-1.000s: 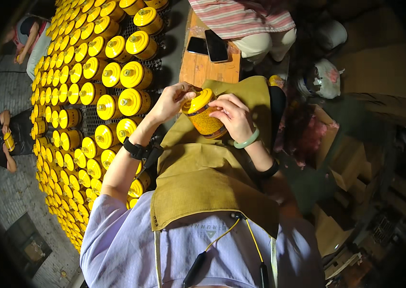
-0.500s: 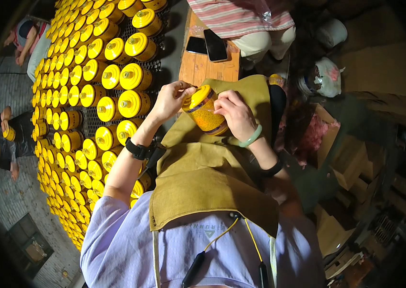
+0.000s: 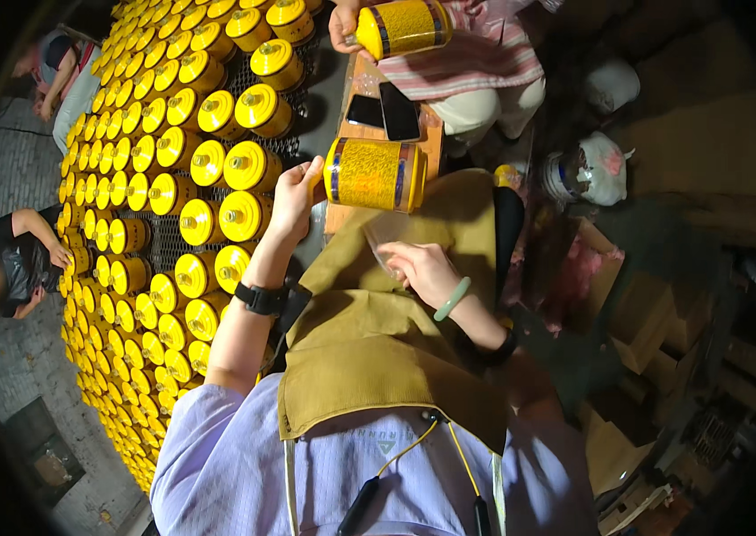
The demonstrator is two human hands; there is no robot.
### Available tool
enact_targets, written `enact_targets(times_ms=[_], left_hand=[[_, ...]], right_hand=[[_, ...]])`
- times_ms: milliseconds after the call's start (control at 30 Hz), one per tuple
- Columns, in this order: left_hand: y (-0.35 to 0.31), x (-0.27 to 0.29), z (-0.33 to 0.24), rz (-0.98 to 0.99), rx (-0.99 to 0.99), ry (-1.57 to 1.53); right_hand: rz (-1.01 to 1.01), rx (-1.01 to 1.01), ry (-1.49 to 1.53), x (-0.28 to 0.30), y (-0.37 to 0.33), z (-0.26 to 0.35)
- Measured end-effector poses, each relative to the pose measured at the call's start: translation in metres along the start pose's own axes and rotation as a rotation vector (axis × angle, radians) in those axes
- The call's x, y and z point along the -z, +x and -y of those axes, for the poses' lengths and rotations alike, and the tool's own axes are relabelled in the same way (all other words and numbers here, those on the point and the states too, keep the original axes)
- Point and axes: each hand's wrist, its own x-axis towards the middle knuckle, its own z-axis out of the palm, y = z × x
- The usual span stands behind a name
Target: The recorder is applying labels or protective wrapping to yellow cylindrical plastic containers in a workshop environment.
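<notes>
My left hand (image 3: 293,201) grips a yellow canister (image 3: 376,175) by its left end. The canister is tipped onto its side, with a patterned body and dark bands near both ends, held over the far edge of my lap. Closer to me, my right hand (image 3: 430,273), a green bangle on its wrist, pinches a thin see-through piece (image 3: 384,232) that looks like plastic film. That hand is apart from the canister, above the tan apron (image 3: 387,335) covering my lap.
Rows of yellow lidded canisters (image 3: 248,165) stand on a mesh rack (image 3: 163,237) at left. Beyond my lap is a wooden bench (image 3: 367,80) with two phones (image 3: 398,112). A co-worker's hand (image 3: 345,27) holds another canister (image 3: 405,29). Cardboard boxes (image 3: 655,308) are at right.
The canister has gone from between both hands to my left hand alone, farther away and turned sideways. My right hand has drawn back with the see-through piece. A co-worker's canister has come into view.
</notes>
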Motion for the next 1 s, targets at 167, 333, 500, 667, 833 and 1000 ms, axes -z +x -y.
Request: enact_targets(times_ms=[167, 333, 500, 667, 833, 1000], left_hand=[[-0.016, -0.003, -0.022, 0.221, -0.012, -0.111], [-0.012, -0.003, -0.02, 0.194, -0.046, 0.082], [-0.015, 0.014, -0.022, -0.027, -0.152, 0.02], [-0.053, 0.113, -0.072, -0.495, -0.602, 0.302], [-0.099, 0.249, -0.124, -1.0, -0.905, 0.735], [-0.104, 0.385, -0.096, -1.297, -0.72, 1.172]], right_hand=[[-0.582, -0.031, -0.212, 0.056, 0.042, -0.003], [-0.372, 0.382, 1.019, 0.108, 0.009, 0.061], [-0.701, 0.05, 0.126, 0.113, -0.004, 0.026], [-0.466, -0.436, -0.756, 0.088, -0.027, -0.075], [-0.674, -0.013, -0.557, 0.08, -0.051, -0.12], [-0.737, -0.167, -0.465, 0.084, -0.053, -0.124]])
